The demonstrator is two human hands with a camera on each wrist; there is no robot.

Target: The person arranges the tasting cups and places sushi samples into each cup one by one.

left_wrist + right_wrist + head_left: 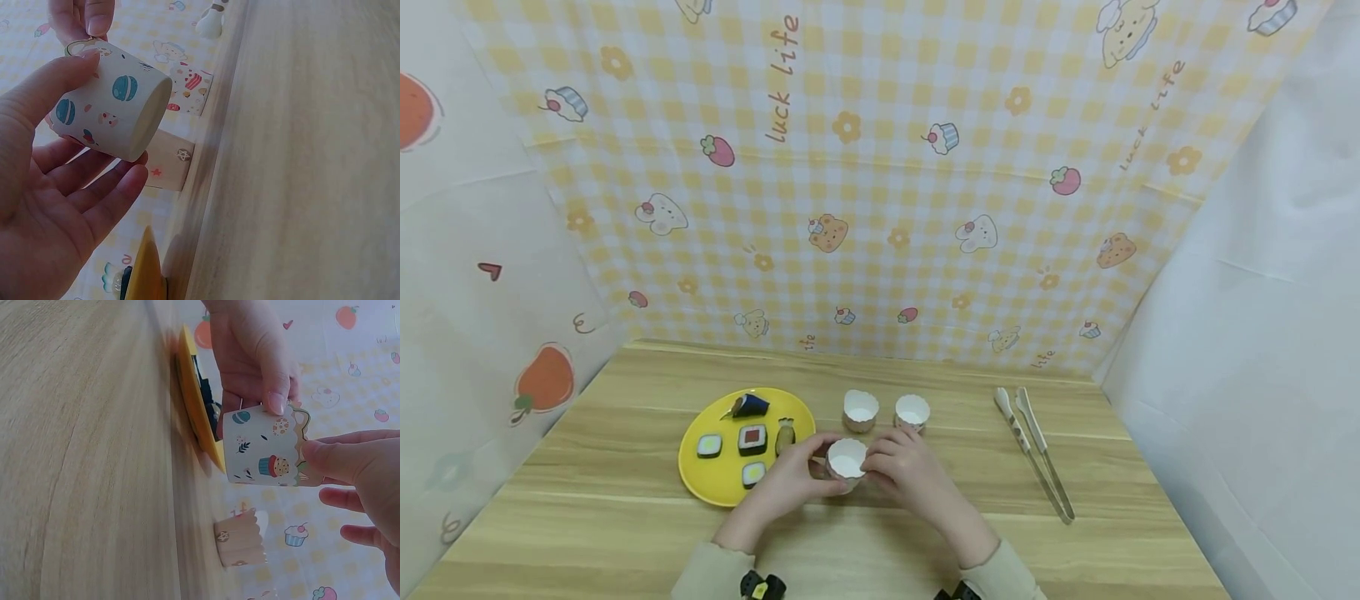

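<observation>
A white paper baking cup with a scalloped rim and printed macarons and cupcakes is held between both hands. My left hand grips its side, thumb and fingers round the wall, as the left wrist view shows. My right hand pinches the rim on the other side, seen in the right wrist view with the thumb over the edge. The cup is off the table in both wrist views. Just behind the hands stand two more paper cups, a brownish one and another with a printed wall.
At the left a yellow plate bears several sushi pieces, among them a dark-wrapped cone. Metal tongs lie to the right. A checked cloth hangs behind the wooden table, with white cloth at both sides.
</observation>
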